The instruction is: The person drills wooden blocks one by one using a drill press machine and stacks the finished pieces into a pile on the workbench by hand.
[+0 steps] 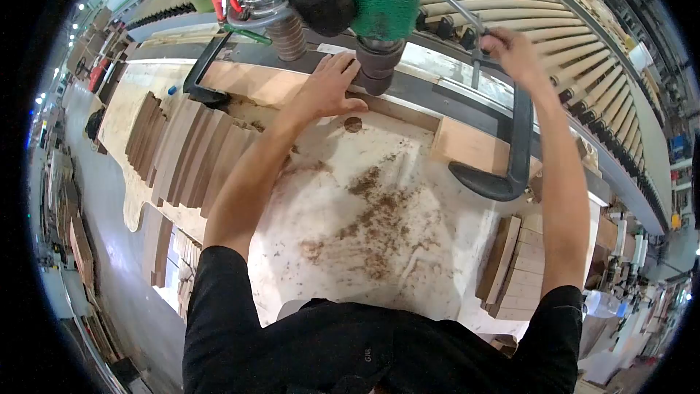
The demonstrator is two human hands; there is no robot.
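Note:
A green drill press (390, 7) stands in front of me, its dark chuck (379, 62) low over the work. My left hand (329, 89) lies with fingers stretched out and thumb apart over a narrow wooden workpiece (405, 114) along the fence, just left of the chuck. Raised at the right, my right hand (510, 55) is closed round the feed lever (476, 58) of the press. Black C-clamps (519, 153) grip pale wooden blocks (470, 147) at either side of the workpiece. The drill tip is hidden.
Wood shavings (375, 211) are scattered over the white tabletop (430, 248). Curved wooden pieces (186, 153) stand stacked at the left, and more wooden pieces (518, 270) at the right. A roller conveyor (576, 51) runs behind the press. A plastic bottle (604, 304) stands at the lower right.

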